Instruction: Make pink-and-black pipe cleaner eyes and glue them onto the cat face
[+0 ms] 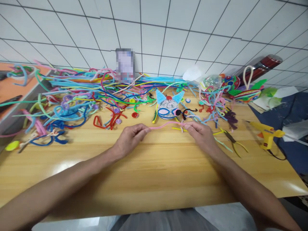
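Note:
A pink pipe cleaner (166,125) stretches between my two hands above the wooden table. Its left end is pinched in my left hand (133,137), its right end in my right hand (198,132); the fingers of both are closed. Just beyond it sits a round clear figure (168,106) with light-blue pointed ears, blue oval rings and a pink and black piece on its front. A curled black pipe cleaner (189,113) lies to its right. Under and beside my right hand, yellow pipe cleaner pieces (176,128) rest on the table.
Heaps of coloured pipe cleaners (69,106) cover the back and left. A phone (125,65) leans on the tiled wall. Pliers (232,139) and a yellow glue gun (267,134) lie at the right, with a red cylinder (264,65) and colourful craft figures (247,93) behind.

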`<state>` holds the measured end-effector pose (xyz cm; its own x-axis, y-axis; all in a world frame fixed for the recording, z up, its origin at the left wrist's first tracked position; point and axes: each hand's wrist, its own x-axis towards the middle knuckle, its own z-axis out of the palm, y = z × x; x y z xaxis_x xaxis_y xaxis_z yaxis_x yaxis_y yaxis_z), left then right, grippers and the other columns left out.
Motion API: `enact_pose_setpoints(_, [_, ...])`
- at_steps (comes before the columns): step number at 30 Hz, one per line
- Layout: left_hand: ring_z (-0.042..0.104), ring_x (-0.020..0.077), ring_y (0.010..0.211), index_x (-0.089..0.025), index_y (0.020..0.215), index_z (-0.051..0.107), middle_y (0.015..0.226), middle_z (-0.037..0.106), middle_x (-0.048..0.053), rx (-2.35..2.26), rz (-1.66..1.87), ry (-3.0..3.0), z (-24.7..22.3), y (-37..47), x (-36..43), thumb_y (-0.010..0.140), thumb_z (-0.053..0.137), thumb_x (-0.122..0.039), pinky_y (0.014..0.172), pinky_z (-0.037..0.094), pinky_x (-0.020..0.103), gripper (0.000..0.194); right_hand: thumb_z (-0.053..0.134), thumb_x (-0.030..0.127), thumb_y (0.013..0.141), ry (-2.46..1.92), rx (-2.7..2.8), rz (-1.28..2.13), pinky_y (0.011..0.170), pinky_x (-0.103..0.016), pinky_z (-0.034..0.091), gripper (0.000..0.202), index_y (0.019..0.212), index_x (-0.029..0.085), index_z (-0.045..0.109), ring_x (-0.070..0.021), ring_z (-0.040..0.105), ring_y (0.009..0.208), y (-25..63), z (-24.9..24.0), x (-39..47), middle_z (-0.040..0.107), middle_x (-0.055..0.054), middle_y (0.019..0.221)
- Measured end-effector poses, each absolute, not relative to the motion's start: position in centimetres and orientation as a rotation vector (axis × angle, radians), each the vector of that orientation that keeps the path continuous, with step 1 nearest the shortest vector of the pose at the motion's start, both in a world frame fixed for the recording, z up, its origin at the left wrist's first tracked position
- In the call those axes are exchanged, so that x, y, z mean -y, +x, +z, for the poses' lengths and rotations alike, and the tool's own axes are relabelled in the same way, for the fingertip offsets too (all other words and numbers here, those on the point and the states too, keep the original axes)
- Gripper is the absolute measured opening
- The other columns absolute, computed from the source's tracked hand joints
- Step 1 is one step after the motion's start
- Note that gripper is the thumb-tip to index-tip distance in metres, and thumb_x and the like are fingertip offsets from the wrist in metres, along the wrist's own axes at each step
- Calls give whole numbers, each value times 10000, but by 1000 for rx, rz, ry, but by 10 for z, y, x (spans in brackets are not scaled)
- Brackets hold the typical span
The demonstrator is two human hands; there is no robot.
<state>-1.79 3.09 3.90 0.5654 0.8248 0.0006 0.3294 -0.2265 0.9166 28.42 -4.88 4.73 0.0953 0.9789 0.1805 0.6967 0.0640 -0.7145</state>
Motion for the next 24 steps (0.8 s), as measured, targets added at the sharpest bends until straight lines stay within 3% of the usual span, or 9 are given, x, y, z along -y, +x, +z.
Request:
enact_pose_setpoints(4, [430, 96, 588, -172, 719, 569, 621, 507, -36, -864, 575, 1764, 44, 12, -28, 983, 537, -463, 590, 350, 225, 395, 589, 396, 989, -1728, 1604, 465, 718, -312, 517, 282, 886, 234, 796, -215, 722, 798, 288, 38, 51, 814, -18, 888])
enact_pose_setpoints(9, [390, 89, 569, -177, 698, 544, 600, 476, -48, -852, 604, 1652, 35, 32, -31, 969, 553, -489, 570, 333, 229, 413, 565, 385, 996, -1770, 1609, 357, 579, -283, 422, 303, 996, 231, 826, -168, 616, 597, 296, 31, 58, 740, 4, 709])
enact_pose_setpoints(20, [394, 84, 538, -169, 775, 618, 597, 496, -51, -936, 688, 1473, 15, 32, -38, 930, 636, -559, 532, 321, 229, 420, 577, 391, 988, -1785, 1591, 325, 524, -274, 349, 294, 991, 238, 827, -145, 490, 523, 300, 26, 54, 603, 27, 594])
enact_pose_setpoints(24, [412, 85, 553, -171, 766, 612, 613, 520, -43, -898, 693, 1480, 11, 36, -41, 934, 630, -570, 551, 341, 227, 433, 569, 410, 990, -1801, 1588, 315, 531, -277, 367, 316, 1004, 225, 824, -147, 503, 527, 300, 24, 53, 617, 24, 606])
